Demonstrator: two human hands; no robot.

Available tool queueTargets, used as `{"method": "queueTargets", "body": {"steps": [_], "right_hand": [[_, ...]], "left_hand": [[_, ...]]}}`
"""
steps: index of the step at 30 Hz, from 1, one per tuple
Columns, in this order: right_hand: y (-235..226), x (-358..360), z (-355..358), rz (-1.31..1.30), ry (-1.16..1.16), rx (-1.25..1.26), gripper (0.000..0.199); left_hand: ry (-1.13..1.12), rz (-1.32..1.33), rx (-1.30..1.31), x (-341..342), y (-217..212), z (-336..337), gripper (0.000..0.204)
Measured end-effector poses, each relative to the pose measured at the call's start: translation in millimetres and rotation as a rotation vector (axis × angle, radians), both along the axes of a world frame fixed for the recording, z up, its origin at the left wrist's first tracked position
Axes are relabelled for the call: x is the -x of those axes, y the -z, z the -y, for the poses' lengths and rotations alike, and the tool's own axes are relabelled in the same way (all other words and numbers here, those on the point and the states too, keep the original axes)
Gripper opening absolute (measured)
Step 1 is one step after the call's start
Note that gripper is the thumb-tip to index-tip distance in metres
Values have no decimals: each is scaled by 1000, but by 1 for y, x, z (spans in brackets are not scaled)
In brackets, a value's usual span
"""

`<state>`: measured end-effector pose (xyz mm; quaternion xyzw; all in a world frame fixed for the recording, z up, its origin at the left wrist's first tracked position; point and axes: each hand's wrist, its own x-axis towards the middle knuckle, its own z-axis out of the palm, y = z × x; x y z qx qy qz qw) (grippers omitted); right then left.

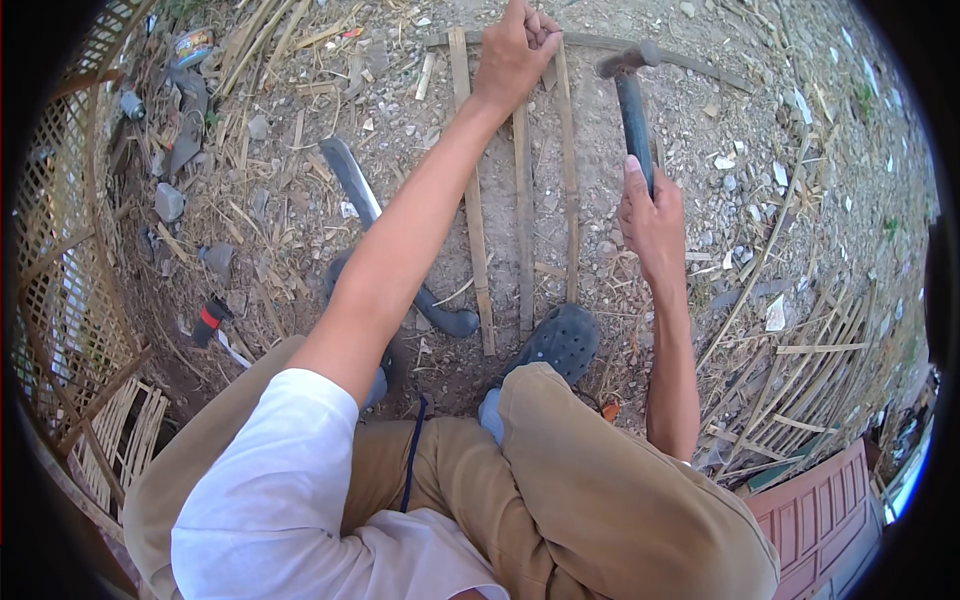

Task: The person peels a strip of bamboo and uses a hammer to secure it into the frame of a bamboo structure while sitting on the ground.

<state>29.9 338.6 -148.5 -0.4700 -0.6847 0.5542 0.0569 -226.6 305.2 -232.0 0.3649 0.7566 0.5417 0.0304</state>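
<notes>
My right hand [657,222] grips a hammer [634,112] by its dark handle, with the head raised above the ground. Far ahead, my left hand [514,58] is closed in a pinch at the crosswise wooden strip [705,70]; whatever is between its fingertips is too small to make out. Three lengthwise wooden strips, a left one [474,215], a middle one [523,230] and a right one [570,180], run from that crosswise strip back toward my feet. Part of the left strip is behind my left forearm.
A curved machete [352,182] lies left of the strips, partly behind my arm. Further left is a black-and-red handled blade [209,323]. Lattice panels [60,200] stand at the left edge. Bundled slats [800,390] and a reddish panel [815,510] lie right. My dark clog [562,342] touches the strips' near ends.
</notes>
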Motion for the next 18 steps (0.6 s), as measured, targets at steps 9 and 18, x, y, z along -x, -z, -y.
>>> {"method": "queueTargets", "body": {"steps": [9, 18], "right_hand": [[0, 59, -20, 53, -218, -427, 53], [8, 62, -25, 53, -238, -447, 51]], "left_hand": [[15, 59, -76, 1, 4, 0, 30], [31, 112, -36, 3, 2, 2, 30]]}}
